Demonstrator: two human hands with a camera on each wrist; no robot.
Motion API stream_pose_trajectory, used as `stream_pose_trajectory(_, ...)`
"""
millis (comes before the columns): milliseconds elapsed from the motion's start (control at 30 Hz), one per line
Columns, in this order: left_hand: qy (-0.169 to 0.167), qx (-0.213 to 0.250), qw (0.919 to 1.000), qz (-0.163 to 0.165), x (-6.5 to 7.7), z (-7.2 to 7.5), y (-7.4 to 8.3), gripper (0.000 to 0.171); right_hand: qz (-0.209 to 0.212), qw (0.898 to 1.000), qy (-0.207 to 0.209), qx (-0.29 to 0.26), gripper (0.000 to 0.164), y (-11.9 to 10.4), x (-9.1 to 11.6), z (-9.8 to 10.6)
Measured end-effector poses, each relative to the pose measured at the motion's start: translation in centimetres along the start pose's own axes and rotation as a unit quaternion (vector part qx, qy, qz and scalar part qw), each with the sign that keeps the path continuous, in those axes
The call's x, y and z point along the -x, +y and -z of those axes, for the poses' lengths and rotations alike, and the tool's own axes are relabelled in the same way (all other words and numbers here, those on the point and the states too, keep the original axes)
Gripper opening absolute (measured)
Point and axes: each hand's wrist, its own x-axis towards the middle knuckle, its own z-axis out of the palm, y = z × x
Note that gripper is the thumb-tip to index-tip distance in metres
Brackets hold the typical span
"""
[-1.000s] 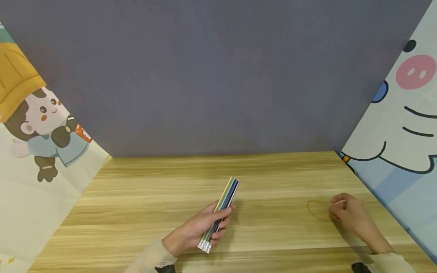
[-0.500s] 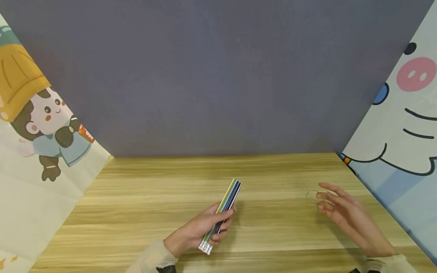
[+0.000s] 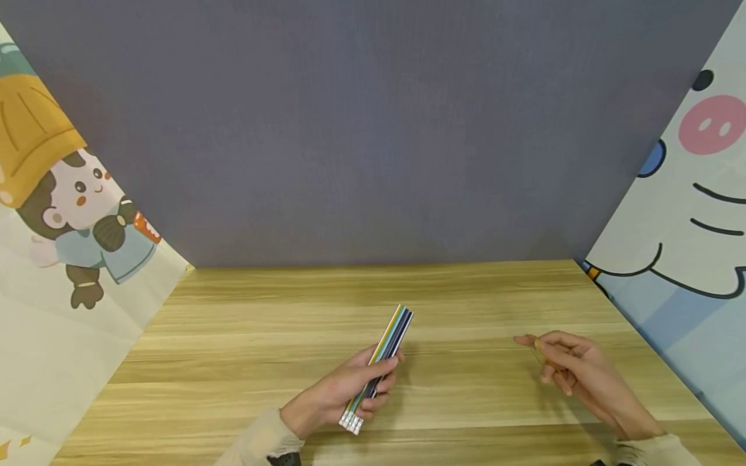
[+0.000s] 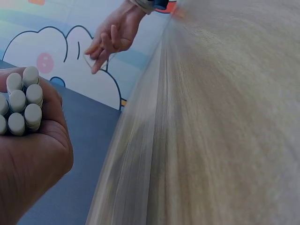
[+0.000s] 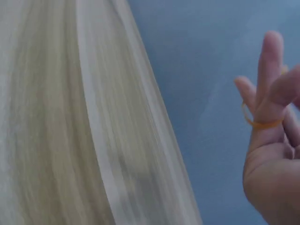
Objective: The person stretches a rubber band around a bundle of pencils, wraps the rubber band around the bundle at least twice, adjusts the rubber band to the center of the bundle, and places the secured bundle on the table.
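A bundle of several pencils (image 3: 392, 335) lies in my left hand (image 3: 335, 391), gripped with the thumb across it. Their yellow, teal, dark blue and white bodies point away, up and to the right. Pale erasers (image 4: 33, 115) at the near ends face the left wrist camera. My right hand (image 3: 594, 375) is above the table at the right, apart from the pencils. It holds a thin yellow-orange rubber band (image 5: 267, 125), looped around its digits. The thumb and fingertips lie close together at the band in the head view; part of the loop is hidden behind fingers.
A wood-grain table (image 3: 245, 336) lies beneath both hands. A grey panel (image 3: 373, 142) rises at its back edge. Printed cartoon sheets flank it, with a child figure (image 3: 87, 200) at left and a pink-snouted animal (image 3: 711, 126) at right.
My right hand has lifted the rubber band off the table, spread its fingers, then brought thumb and fingertips together on it, a little further left. The left hand and pencils stay nearly still.
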Motion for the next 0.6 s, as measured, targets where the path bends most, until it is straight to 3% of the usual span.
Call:
stream_pose_trajectory(267,0.003,0.000,1.0000,0.000,0.1,0.0,0.1,0.025,0.035,0.991,-0.010,0.126,0.036,0.5,-0.1,-0.9)
stream_pose_trajectory(433,0.000,0.001,1.0000,0.002,0.1,0.0,0.1,0.022,0.048,0.978,-0.002,0.202,0.044,0.8,-0.3,-1.1)
stream_pose_trajectory(600,-0.008,0.000,1.0000,0.002,0.0,0.0,0.0,0.024,0.045,0.971,0.006,0.233,0.049,1.0,-0.4,-1.5)
